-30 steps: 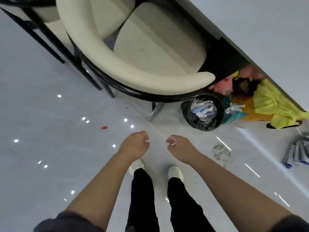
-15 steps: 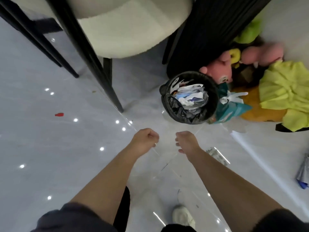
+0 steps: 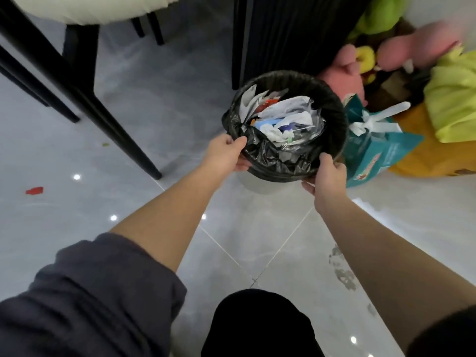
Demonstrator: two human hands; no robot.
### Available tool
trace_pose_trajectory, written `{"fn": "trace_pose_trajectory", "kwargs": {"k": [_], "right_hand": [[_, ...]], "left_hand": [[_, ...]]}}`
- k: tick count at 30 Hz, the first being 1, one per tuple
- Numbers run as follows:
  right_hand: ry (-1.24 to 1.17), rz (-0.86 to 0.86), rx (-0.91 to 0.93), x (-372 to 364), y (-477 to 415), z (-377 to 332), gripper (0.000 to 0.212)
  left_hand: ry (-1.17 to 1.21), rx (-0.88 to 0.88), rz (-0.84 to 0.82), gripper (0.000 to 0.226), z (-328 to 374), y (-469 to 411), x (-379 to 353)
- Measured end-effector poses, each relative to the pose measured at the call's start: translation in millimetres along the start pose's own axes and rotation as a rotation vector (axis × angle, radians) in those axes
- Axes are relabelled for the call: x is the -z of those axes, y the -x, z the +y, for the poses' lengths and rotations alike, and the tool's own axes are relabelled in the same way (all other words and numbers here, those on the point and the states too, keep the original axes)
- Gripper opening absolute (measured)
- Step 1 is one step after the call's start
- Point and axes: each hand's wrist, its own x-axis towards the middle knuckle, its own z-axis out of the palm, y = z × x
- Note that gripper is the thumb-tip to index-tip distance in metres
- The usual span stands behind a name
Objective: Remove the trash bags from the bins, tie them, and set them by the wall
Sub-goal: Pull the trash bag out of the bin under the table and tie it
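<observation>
Grey glossy floor tiles (image 3: 154,112) with pale grout lines fill the lower view, dotted with reflections of ceiling lights. On them, near the top centre, stands a small round bin (image 3: 253,183), lined with a black trash bag (image 3: 332,104) whose edge is folded over the rim. The bag is in the bin and heaped with crumpled paper, clear plastic and wrappers (image 3: 280,119).

The left grip (image 3: 226,153) pinches the bag's folded edge at the near left of the rim, with the thumb on top and the fingers curled beneath. The right grip (image 3: 327,173) clasps the near right of the rim, thumb raised against the black plastic and fingers tucked under it. Both bare forearms reach forward from dark grey sleeves (image 3: 90,292), and a knee in black trousers (image 3: 257,323) shows at the bottom edge.

Touching the bin's right side sits a teal bag (image 3: 378,150) with white plastic handles knotted on top (image 3: 371,122). Beyond it lies a pile of pink plush toys (image 3: 417,50), a yellow-green cloth (image 3: 458,104) and something mustard-coloured (image 3: 422,155). Behind the bin rises a black ribbed panel (image 3: 288,34). At the upper left stand black chair legs (image 3: 103,117) under a cream seat (image 3: 77,9). A red scrap (image 3: 34,190) lies on the floor near the left edge, well apart from the bin.
</observation>
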Motion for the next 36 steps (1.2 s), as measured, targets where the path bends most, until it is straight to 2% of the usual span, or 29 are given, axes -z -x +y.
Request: {"fn": "trace_pose_trajectory", "kwargs": {"k": [5, 8, 10, 13, 15, 18, 20, 22, 25, 28, 30, 34, 36], "right_hand": [[0.056, -0.086, 0.106, -1.2, 18.3, 10.1, 0.016], [0.149, -0.224, 0.149, -2.8, 34.8, 20.8, 0.018], [0.169, -0.298, 0.086, -2.0, 39.3, 30.2, 0.034], [0.019, -0.271, -0.081, 2.5, 26.9, 44.5, 0.049], [0.012, -0.275, -0.158, 3.5, 15.5, 55.0, 0.05], [0.038, -0.368, -0.234, -6.2, 8.2, 65.3, 0.047], [0.054, -0.397, -0.217, -17.0, 10.4, 66.5, 0.036], [0.006, -0.378, -0.182, -25.2, 11.4, 65.5, 0.019], [-0.104, -0.348, -0.139, -29.5, 10.4, 63.5, 0.022], [-0.364, -0.295, -0.208, -29.3, 14.2, 65.8, 0.017], [-0.494, -0.287, -0.278, -28.8, 22.3, 66.9, 0.015], [-0.528, -0.323, -0.339, -29.5, 42.8, 58.4, 0.019], [-0.479, -0.331, -0.323, -26.4, 49.6, 50.5, 0.02]], "left_hand": [[0.078, -0.006, 0.024, 0.028, -15.7, 21.2, 23.3], [0.086, -0.028, 0.018, 0.023, -31.0, 35.4, 55.1], [0.102, -0.017, 0.061, 0.032, -40.5, 40.6, 73.3], [0.142, 0.046, 0.246, 0.046, -54.6, 35.2, 85.6], [0.106, 0.095, 0.342, 0.041, -67.5, 26.7, 83.0], [0.128, 0.182, 0.295, 0.035, -82.8, 17.4, 67.1], [0.188, 0.199, 0.293, 0.03, -84.4, 13.8, 55.0], [0.226, 0.185, 0.339, 0.023, -84.0, 9.8, 47.5], [0.335, 0.158, 0.395, 0.022, -85.2, 8.2, 43.8], [0.551, 0.173, 0.448, 0.021, -85.3, 19.5, 41.5], [0.679, 0.196, 0.423, 0.025, -84.1, 30.9, 36.4], [0.767, 0.192, 0.369, 0.022, -76.9, 49.1, 30.0], [0.745, 0.208, 0.355, 0.029, -72.2, 56.5, 34.1]]}}
